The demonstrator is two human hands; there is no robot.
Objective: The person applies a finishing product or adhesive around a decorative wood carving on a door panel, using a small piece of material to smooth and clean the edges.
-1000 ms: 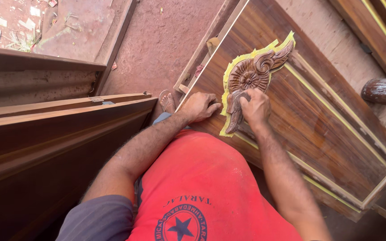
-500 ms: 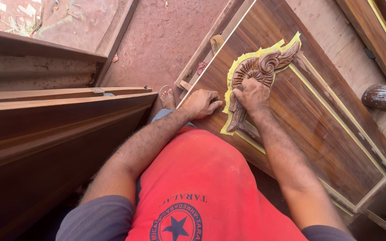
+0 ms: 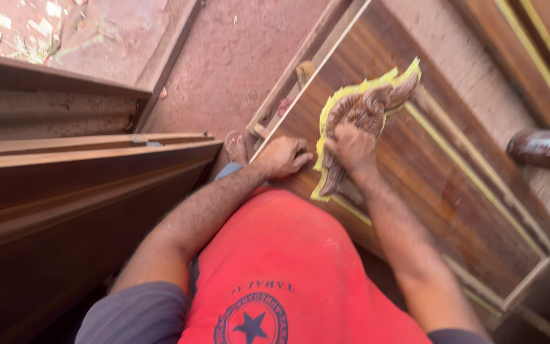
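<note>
Outdoors, on red earth floor (image 3: 237,57), the right hand (image 3: 353,145) presses, fingers curled, on a yellow-edged carved wooden ornament (image 3: 367,108) atop a brown panelled door (image 3: 453,191); the left hand (image 3: 284,156) rests flat beside it.

Reddish dirt floor (image 3: 237,57), stacked wooden planks (image 3: 65,191)

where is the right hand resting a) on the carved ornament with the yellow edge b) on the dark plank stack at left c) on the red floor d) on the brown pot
a: the right hand lies on the carved ornament on the wooden panel, while the left hand presses the panel beside it.
</note>
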